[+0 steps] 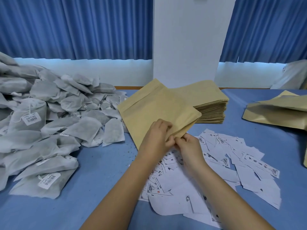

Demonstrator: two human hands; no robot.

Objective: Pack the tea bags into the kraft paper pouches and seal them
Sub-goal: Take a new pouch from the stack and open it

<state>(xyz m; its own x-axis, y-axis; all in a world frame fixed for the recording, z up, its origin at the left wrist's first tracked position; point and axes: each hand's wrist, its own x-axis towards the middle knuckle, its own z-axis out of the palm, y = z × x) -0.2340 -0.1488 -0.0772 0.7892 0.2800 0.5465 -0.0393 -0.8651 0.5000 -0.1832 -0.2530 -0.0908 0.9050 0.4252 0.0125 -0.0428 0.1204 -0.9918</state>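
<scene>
Kraft paper pouch (pixel 159 113): flat, tan, unprinted, with a crease band across its far end; it lies at an angle. The left hand (pixel 155 135) and right hand (pixel 189 146) both pinch its near corner, fingers curled, and the pouch extends away from them. Tea bags (pixel 49 122): grey-white, some with strung tags, heaped left of the left hand. A stack of flat pouches (pixel 211 107) sits beyond the hands, partly overlapped by the held pouch. Printed white slips (pixel 216 163) lie scattered beneath and right of the right hand. The tabletop (pixel 99 163) is blue. Blue curtains (pixel 74 27) and a white pillar (pixel 187 39) stand behind.
</scene>
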